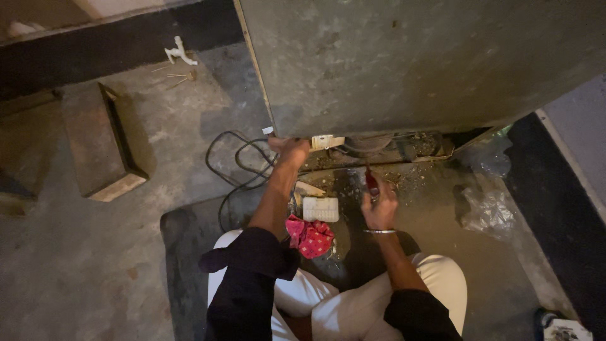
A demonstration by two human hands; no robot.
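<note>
Red-handled screwdriver (371,181) upright at appliance base, small white part (327,142) under metal panel's edge

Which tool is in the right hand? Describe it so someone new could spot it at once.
Start at the big grey metal cabinet tilted above the seated person, then drop to its open bottom edge. Just below it, the right hand grips a screwdriver pointing up. Its red handle sets it apart from the white block beside it.

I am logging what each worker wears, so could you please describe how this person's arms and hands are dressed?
Both arms have dark, black-looking sleeves pushed up to about the elbow, leaving the forearms bare. The left hand is bare, with no glove or ring that I can make out. The right hand is also bare, and a thin silver-coloured metal bangle circles its wrist.
</note>
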